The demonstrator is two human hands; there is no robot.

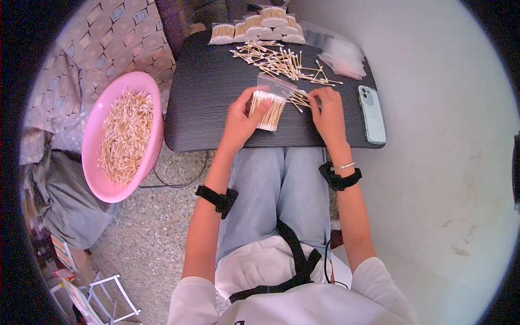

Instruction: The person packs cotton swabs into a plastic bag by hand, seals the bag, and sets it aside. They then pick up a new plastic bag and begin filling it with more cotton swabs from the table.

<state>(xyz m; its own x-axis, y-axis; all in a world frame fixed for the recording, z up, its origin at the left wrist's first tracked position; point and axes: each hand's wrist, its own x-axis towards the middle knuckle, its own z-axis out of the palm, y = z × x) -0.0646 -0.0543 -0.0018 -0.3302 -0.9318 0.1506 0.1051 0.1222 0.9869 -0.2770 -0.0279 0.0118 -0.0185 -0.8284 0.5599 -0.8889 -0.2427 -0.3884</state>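
Observation:
My left hand (245,116) is closed around a clear zip bag (269,111) packed with upright cotton swabs, its thumb across the front. The bag's unfilled top flap (277,84) stands up above the white tips. Just right of the bag, my right hand (327,108) pinches at a small bunch of cotton swabs (299,99) fanned out over the dark table (200,103). How many of them the fingers grip I cannot make out. Beyond both hands lies a loose pile of cotton swabs (279,60).
Several filled swab bags (273,17) are stacked at the table's far edge. Flat clear bags (344,57) lie at the far right, with a phone (371,115) nearer. A pink basin (92,162) full of swabs stands left of the table. A pale wall (444,135) borders the right.

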